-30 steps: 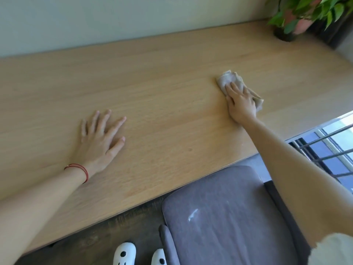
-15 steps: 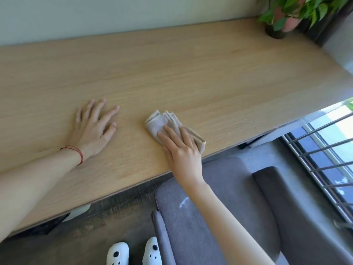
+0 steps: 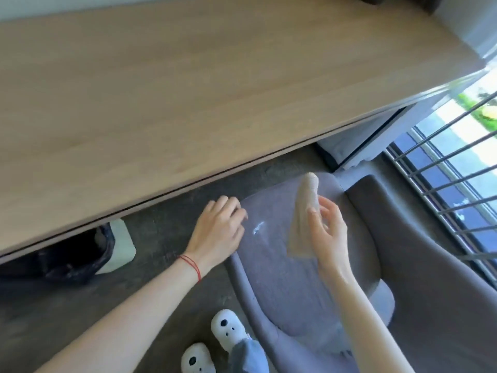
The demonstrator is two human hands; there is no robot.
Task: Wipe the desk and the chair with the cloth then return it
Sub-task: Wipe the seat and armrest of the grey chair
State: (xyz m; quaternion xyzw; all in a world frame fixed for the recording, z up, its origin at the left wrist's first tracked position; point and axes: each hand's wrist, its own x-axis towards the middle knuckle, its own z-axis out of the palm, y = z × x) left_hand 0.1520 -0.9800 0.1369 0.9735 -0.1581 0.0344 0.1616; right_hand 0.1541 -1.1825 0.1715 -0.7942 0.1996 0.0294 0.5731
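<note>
Beige cloth [image 3: 302, 219] hangs pinched between the thumb and fingers of the right hand [image 3: 326, 232], held above the grey chair [image 3: 290, 278] seat, clear of the wooden desk [image 3: 188, 90] that stretches away beyond the hold. Just left of that grip, the left hand [image 3: 217, 232] rests with fingers curled on the seat's front corner, holding nothing; a red string bracelet [image 3: 192, 265] circles its wrist. A small white smear [image 3: 258, 228] marks the seat between the two hands. No writing or brand can be read anywhere. Far left of the grip, under the desk edge, sits a white bin [image 3: 115, 251] lined with a black bag [image 3: 67, 262], its contents hidden in shadow. White slippers [image 3: 212, 343] with black dots are partly cut off at the bottom edge.
</note>
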